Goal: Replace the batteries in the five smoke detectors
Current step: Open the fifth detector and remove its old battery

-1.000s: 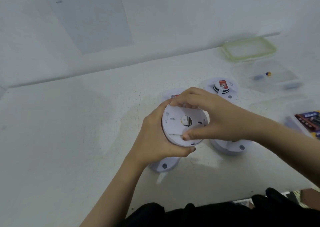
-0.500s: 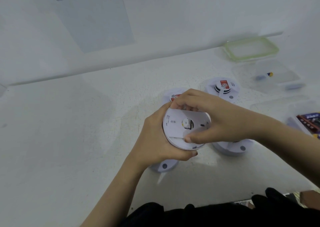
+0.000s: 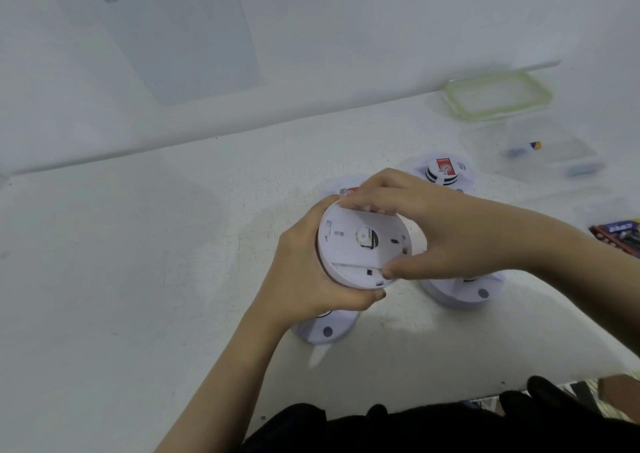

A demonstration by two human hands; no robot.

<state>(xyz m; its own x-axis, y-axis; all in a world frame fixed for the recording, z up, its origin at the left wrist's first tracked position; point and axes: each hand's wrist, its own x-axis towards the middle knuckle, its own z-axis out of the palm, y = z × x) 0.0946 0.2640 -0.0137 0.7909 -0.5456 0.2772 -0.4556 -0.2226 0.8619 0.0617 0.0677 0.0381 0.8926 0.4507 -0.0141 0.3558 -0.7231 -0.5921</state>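
Two hands grip one smoke detector point(image 3: 360, 248) above the table point(image 3: 138, 279): I see the left hand point(image 3: 304, 272) curled round its nine o'clock rim, the right hand point(image 3: 450, 231) pinching its back from three o'clock.

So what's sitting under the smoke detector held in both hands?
Another white detector lies on the table below the left hand; only its near edge shows. The held detector and that hand cover the rest.
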